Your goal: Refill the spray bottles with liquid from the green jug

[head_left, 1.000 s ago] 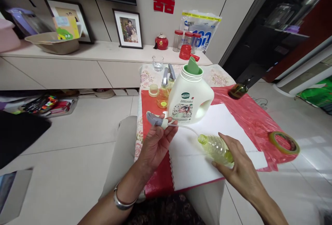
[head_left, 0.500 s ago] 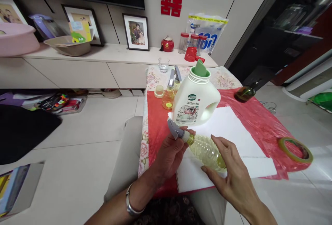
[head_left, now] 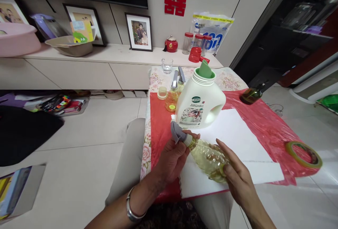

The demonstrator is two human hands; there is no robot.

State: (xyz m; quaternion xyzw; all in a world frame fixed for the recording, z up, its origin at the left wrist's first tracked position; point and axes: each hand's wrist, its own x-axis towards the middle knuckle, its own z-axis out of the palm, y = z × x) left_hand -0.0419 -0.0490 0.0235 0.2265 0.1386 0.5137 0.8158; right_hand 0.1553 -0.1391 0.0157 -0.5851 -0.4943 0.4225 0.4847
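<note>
A clear, yellowish pump bottle lies tilted sideways between my hands, above a white sheet. My left hand is closed round its neck, just below the grey pump head. At the other end my right hand grips the bottle's base, thumb on the near side and fingers behind. Right beyond them stands a large white detergent jug with a green spout. Two smaller bottles with grey pumps, one an amber bottle, stand left of the jug, beside a pale cap.
Red plastic covers part of the flowered tablecloth. A tape roll lies at the right edge, and a dark bottle lies farther back. Toward the cabinet are a glass cup, red-lidded jars and a refill bag.
My right hand has closed on the base of the bottle, where its fingers were spread around it before. The bottle has turned a little. My left hand keeps its hold at the neck.
</note>
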